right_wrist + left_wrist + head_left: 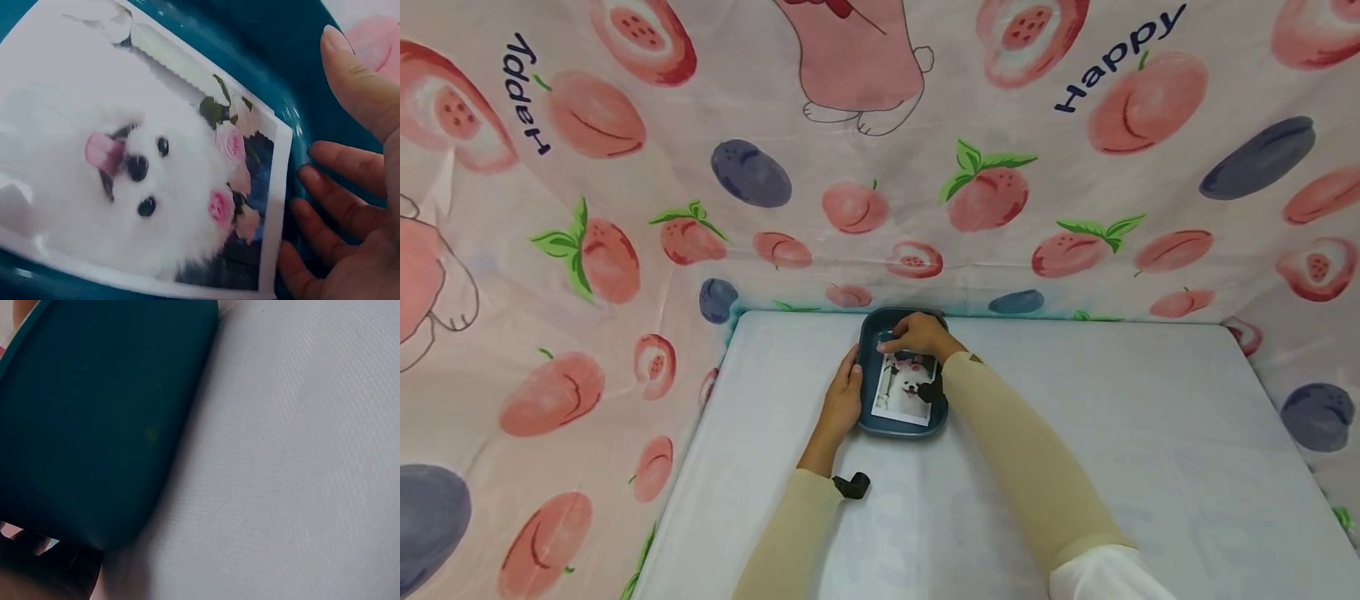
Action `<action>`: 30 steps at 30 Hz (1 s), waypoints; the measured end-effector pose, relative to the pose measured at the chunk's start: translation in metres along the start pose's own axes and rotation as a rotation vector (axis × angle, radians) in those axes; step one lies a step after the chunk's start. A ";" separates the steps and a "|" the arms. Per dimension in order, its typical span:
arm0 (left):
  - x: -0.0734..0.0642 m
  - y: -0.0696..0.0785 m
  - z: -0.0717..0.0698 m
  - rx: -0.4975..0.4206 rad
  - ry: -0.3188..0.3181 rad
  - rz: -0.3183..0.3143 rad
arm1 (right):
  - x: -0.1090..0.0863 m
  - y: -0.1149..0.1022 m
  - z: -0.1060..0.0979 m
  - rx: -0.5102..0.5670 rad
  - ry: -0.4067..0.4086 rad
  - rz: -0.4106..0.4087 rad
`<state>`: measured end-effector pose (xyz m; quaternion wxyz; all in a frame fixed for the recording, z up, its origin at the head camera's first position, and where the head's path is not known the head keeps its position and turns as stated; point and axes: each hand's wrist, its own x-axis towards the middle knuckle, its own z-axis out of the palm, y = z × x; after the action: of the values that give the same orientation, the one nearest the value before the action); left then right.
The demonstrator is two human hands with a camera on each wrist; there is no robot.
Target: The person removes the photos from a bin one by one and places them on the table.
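Observation:
A dark teal tray [895, 432] with rounded corners stands near the back of the table, and its outer side [100, 412] fills much of the left wrist view. Inside it lies a white-bordered photo [901, 392] of a fluffy white dog with pink roses. My left hand [842, 400] grips the tray's left side, the thumb at the rim; its dark, blurred fingers [56, 565] show by the tray's end. Over the tray's far end is my right hand [922, 333]. In the right wrist view its fingers [325, 234] spread loosely beside the photo's edge, pinching nothing, with the thumb apart.
A white cloth covers the table [1075, 433]. Close behind the tray rises a fruit-printed curtain [850, 150], which also hangs at both sides. A small black device [852, 485] sits at the left wrist, and another [930, 390] at the right.

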<state>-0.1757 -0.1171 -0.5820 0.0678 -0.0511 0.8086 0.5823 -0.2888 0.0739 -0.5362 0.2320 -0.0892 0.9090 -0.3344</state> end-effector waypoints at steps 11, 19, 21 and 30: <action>0.002 -0.002 0.003 -0.026 0.018 -0.024 | -0.002 0.001 0.008 -0.013 0.009 0.002; 0.000 0.002 0.004 -0.030 0.053 -0.005 | 0.002 -0.002 0.008 -0.080 -0.010 -0.013; -0.001 0.003 0.005 -0.019 0.062 -0.007 | 0.002 -0.003 0.008 -0.097 -0.020 -0.020; -0.001 0.003 0.006 -0.023 0.060 -0.019 | 0.006 0.002 0.009 -0.112 -0.021 -0.062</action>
<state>-0.1753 -0.1110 -0.5811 0.0485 -0.0772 0.8029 0.5891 -0.2899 0.0679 -0.5456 0.2258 -0.1335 0.9206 -0.2892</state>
